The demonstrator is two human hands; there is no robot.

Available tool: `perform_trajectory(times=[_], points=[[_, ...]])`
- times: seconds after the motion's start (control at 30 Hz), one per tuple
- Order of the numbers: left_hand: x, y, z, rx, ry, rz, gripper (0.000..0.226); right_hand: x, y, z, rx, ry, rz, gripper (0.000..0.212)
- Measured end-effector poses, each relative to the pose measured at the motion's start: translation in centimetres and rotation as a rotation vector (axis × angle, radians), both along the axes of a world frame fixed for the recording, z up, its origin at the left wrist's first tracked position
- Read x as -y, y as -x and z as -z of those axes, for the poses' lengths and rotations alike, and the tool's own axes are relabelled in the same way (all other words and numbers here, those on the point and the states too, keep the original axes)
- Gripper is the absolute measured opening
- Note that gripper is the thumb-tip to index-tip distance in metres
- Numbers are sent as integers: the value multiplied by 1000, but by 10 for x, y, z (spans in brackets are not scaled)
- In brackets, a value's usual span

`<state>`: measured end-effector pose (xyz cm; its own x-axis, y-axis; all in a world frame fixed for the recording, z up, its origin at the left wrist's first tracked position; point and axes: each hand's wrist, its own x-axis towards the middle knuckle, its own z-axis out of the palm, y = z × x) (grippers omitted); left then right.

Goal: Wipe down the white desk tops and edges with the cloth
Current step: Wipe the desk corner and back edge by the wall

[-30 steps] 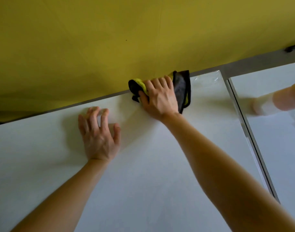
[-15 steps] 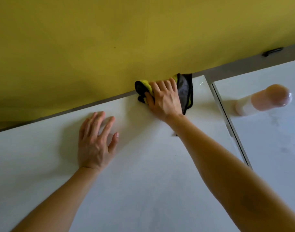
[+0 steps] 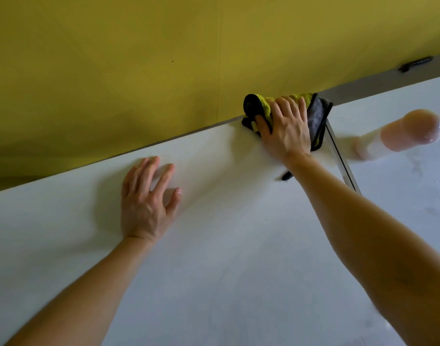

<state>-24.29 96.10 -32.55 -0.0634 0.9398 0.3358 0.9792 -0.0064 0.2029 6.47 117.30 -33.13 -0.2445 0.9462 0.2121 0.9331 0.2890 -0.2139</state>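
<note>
**Item:** cloth (image 3: 318,115), yellow and grey, folded. It is located at the far right corner of the white desk (image 3: 238,258), against the yellow partition (image 3: 139,71).

**Hands:** the cloth is pressed down by the right hand (image 3: 286,132), with the fingers laid flat over it. The left hand (image 3: 146,198) is rested flat on the desktop, fingers spread, with nothing held.

**Handling advised:** even pressure is best applied along the back edge. The seam (image 3: 340,158) is to be followed, and the bottle (image 3: 398,136) beyond it avoided.

Your right hand (image 3: 286,136) presses the cloth (image 3: 316,116) flat at the tabletop's (image 3: 238,258) far edge; your left hand (image 3: 146,201) rests flat beside it.
</note>
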Motion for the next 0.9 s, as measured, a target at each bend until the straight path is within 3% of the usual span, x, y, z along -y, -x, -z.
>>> perform_trajectory(times=[0.37, 0.57, 0.73, 0.8, 0.9], points=[[25, -4, 1, -4, 1, 25, 51, 31, -13, 3, -11, -11, 28, 55], [24, -2, 7, -14, -30, 34, 49, 29, -5, 2, -136, -61, 3, 32], [21, -1, 12, 23, -37, 50, 47, 79, 7, -14, -229, -87, -38, 27], [20, 1, 13, 1, 0, 45, 46, 115, 6, -31, -275, 10, -60, 24], [18, -1, 3, -79, 148, 36, 45, 172, -5, -64, -448, 360, 83, 27]])
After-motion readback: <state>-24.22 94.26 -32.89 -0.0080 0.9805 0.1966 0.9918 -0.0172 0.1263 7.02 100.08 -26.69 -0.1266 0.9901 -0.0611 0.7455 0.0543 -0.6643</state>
